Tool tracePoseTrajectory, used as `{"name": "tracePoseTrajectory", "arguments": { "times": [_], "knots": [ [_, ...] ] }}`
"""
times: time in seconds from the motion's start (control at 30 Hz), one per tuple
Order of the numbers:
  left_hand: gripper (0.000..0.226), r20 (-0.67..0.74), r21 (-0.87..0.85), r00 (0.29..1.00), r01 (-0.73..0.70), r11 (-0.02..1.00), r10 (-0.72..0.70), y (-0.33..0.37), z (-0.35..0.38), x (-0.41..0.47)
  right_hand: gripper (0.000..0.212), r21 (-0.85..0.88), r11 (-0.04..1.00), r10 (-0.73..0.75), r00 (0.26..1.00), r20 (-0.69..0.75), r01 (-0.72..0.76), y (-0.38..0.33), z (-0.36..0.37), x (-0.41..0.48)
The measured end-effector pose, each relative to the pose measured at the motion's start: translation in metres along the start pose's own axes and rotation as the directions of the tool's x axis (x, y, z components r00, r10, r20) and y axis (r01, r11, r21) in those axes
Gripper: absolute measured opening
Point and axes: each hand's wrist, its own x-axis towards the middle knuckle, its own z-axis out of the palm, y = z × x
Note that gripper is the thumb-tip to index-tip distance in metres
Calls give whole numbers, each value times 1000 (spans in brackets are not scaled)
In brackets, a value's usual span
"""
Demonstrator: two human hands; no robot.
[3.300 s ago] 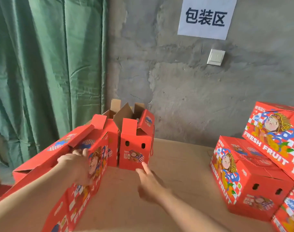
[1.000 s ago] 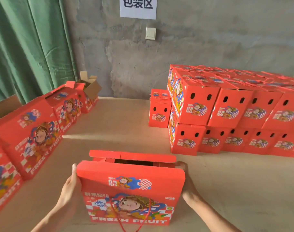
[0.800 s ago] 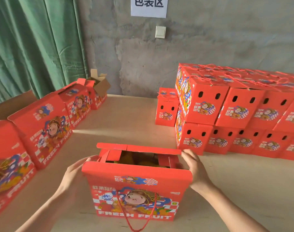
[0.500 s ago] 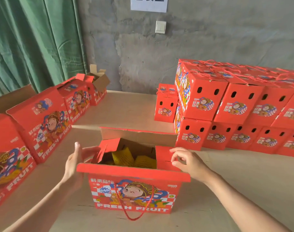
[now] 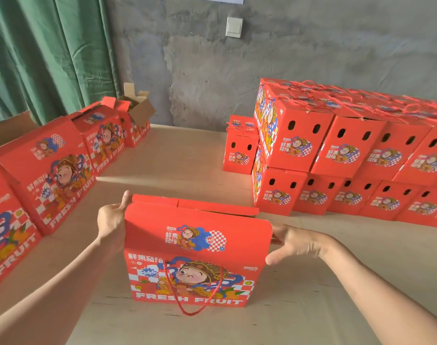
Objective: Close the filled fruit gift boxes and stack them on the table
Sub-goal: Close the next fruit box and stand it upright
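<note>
Fruit gift box sits lower centre of the frame on the bench. Its printed lid flap is tipped over the top, with a dark gap behind it, and the red rope handle dangles down the front. Left grip wraps round the flap's left edge, and right grip pinches the right edge. Closed boxes are stacked two high at right, and open boxes line the left.

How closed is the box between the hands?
Partly shut: the box has far flaps folded in; its near flap tilts up, leaving a gap.
</note>
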Motion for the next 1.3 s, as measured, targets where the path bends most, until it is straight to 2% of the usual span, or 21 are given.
{"name": "tracePoseTrajectory", "arguments": {
  "times": [0.07, 0.13, 0.17, 0.27, 0.4, 0.47, 0.53, 0.57, 0.63, 0.73, 0.87, 0.97, 1.07, 1.2, 1.3],
  "knots": [
    [52, 12, -38, 1000, -11, 999, 12, 0, 0, -2, 71, 27, 1000, 0, 1000, 12, 0, -3, 2, 2],
    [45, 12, -55, 1000, -3, 998, 4, 2, 0, -4, 98, 112, 993, 51, 991, -124, -37, -4, 6, 10],
    [47, 4, -69, 1000, -1, 998, 2, 2, 0, -6, 104, 130, 990, 74, 974, -213, -46, -6, 8, 15],
    [52, -21, -90, 999, 22, 996, -24, 2, 0, -8, 79, 136, 991, 31, 938, -344, 17, -12, 16, 28],
    [60, 24, -239, 998, 63, 969, -59, 4, -5, -20, 70, 104, 994, 15, 862, -506, 44, -2, 23, 36],
    [63, 62, -248, 998, 13, 969, 3, 7, -7, -27, 63, 63, 997, 3, 825, -565, 40, 0, 27, 39],
    [63, 93, -95, 981, -163, 982, 172, 5, -8, -34, 56, 6, 1000, -14, 776, -631, 22, 0, 31, 42],
    [54, 107, 8, 958, -270, 963, 268, 2, -7, -37, 50, -24, 1000, -27, 744, -667, 14, 0, 34, 44],
    [19, 113, 182, 901, -434, 883, 419, -5, -4, -42, 32, -94, 995, -57, 697, -715, -16, 0, 39, 47],
    [8, 111, 394, 802, -578, 715, 587, -14, 4, -45, 20, -167, 985, -91, 663, -743, -51, 3, 45, 49],
    [12, 139, 473, 801, -570, 672, 582, -16, 5, -40, 23, -152, 987, -80, 644, -761, -56, 9, 48, 51],
    [18, 160, 489, 769, -606, 627, 619, -14, 7, -40, 24, -155, 987, -92, 636, -767, -44, 10, 49, 51],
    [24, 127, 497, 804, -558, 664, 581, -11, 8, -38, 23, -135, 989, -69, 626, -776, -59, 8, 48, 53],
    [26, 160, 516, 820, -544, 662, 549, -8, 8, -35, 52, -117, 991, -51, 596, -801, -72, 7, 47, 58],
    [21, 191, 486, 813, -565, 666, 550, -3, 7, -35, 58, -120, 990, -57, 580, -813, -70, 4, 50, 60]
  ]
}}
